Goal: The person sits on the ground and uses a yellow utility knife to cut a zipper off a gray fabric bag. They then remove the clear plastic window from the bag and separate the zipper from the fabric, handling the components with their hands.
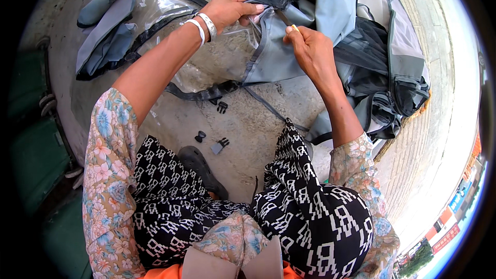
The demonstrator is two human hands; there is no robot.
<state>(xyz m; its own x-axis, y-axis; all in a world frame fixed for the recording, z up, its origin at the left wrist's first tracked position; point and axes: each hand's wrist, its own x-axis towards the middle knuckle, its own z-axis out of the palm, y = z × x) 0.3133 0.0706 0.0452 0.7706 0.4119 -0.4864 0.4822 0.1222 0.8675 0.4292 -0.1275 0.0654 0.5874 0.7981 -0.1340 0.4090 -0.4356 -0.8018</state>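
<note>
Up ahead, my left hand [227,11] pinches the dark-trimmed edge of a grey fabric cover [274,54], its fingers closed on the cloth. My right hand [312,49] is closed round the yellow handle of a small knife [282,17]. The thin, brownish blade reaches the trim just right of my left fingers; its tip is hard to make out against the dark cloth. A see-through plastic panel [206,59] bordered in black spreads under my left forearm. Folded grey fabric [106,33] lies at the far left.
Black plastic buckle pieces [222,107] lie scattered on the concrete floor [248,160] before me, one with grey webbing [217,148]. Bunched grey cloth with black mesh [369,46] is piled to the right. Below sits a dark shoe [204,170]. Green objects [36,155] line the left side.
</note>
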